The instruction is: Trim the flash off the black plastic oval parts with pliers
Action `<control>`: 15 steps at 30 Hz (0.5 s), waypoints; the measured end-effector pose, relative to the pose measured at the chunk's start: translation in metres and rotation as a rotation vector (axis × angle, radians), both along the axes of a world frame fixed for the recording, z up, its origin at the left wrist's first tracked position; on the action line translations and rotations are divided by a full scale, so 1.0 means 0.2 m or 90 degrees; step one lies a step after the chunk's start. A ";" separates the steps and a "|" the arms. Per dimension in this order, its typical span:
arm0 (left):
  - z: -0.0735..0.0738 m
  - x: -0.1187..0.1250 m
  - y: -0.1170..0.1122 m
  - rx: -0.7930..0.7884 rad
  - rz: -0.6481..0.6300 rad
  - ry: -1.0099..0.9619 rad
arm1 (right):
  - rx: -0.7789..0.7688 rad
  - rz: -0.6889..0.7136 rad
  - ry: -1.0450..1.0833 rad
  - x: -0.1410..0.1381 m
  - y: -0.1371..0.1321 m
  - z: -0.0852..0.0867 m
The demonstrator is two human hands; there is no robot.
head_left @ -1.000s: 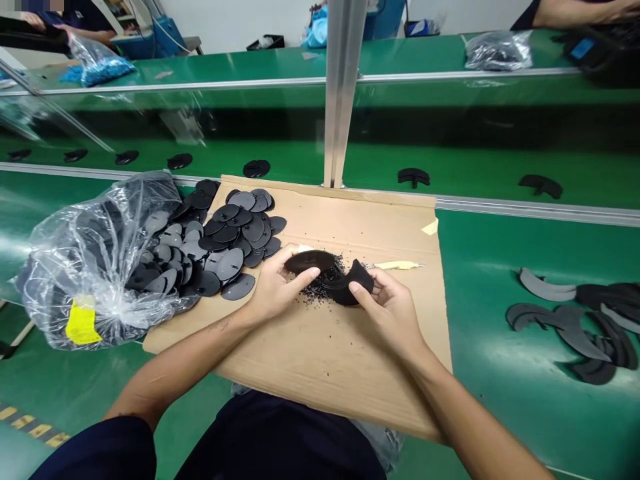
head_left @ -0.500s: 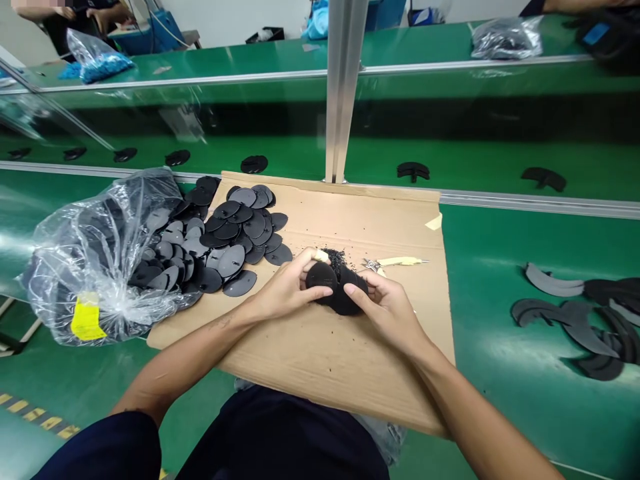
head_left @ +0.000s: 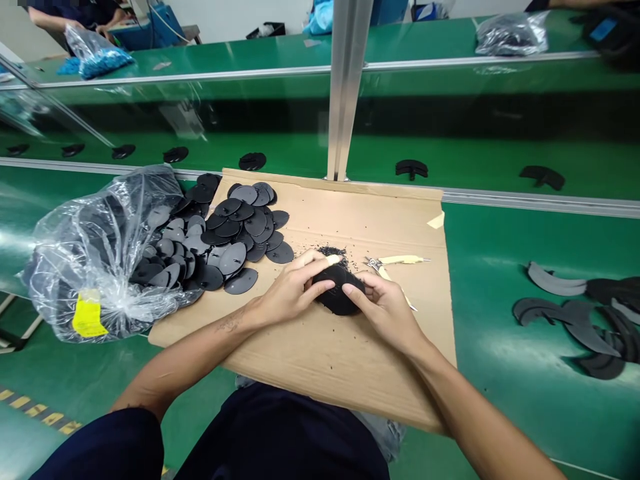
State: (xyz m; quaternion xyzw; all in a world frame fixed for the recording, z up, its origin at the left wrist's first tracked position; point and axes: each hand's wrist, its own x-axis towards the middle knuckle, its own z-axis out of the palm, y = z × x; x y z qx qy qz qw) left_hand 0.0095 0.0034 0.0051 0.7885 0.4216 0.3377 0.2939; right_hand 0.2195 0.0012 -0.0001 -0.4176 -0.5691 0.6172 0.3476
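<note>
Between my two hands I hold black plastic discs (head_left: 340, 293), one overlapping the other so that I cannot count them surely. My left hand (head_left: 300, 283) grips the left edge, thumb on the near face and a pale wrap on one finger. My right hand (head_left: 385, 300) pinches the right edge with its thumb on top. Small black scraps (head_left: 331, 251) lie just behind the discs on the cardboard sheet (head_left: 300, 353). Right of them rest nippers (head_left: 400, 260) with pale yellow handles, spread apart. A pile of black discs (head_left: 245, 227) covers the cardboard's left back part.
A clear plastic bag (head_left: 100, 247) spills more discs at the left. Curved black pieces (head_left: 585, 327) lie on the green bench at the right. A metal post (head_left: 345, 100) rises behind the cardboard. Black parts sit along the green belt (head_left: 460, 173). Another person (head_left: 75, 20) works at the far left.
The two discs, side by side and partly apart before, now overlap as one stack. My left fingers have stretched across the top edge. More of the nippers' lower handle shows.
</note>
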 end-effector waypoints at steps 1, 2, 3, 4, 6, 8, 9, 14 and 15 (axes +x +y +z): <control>0.00 0.00 0.00 0.011 -0.005 0.009 | -0.010 0.000 0.006 0.00 0.00 0.00; 0.00 0.00 0.00 0.021 -0.009 0.015 | -0.018 -0.001 0.009 0.00 0.00 0.00; 0.00 0.00 0.00 0.028 -0.012 0.019 | -0.024 -0.002 0.011 0.00 0.00 0.00; 0.00 0.00 0.00 0.031 -0.014 0.022 | -0.029 -0.004 0.011 0.00 0.00 0.00; 0.00 0.00 0.00 0.027 -0.016 0.025 | -0.035 -0.008 0.004 0.00 0.00 0.01; 0.00 0.01 -0.01 0.020 -0.018 0.023 | -0.037 -0.011 -0.006 -0.01 0.00 0.01; 0.00 0.01 -0.01 0.019 -0.018 0.020 | -0.033 -0.012 -0.013 -0.01 0.00 0.01; -0.02 0.03 -0.03 0.009 0.006 -0.006 | 0.026 -0.016 -0.034 0.00 0.01 0.01; -0.02 0.03 -0.04 0.005 0.010 -0.013 | 0.031 -0.014 -0.036 0.00 0.01 0.00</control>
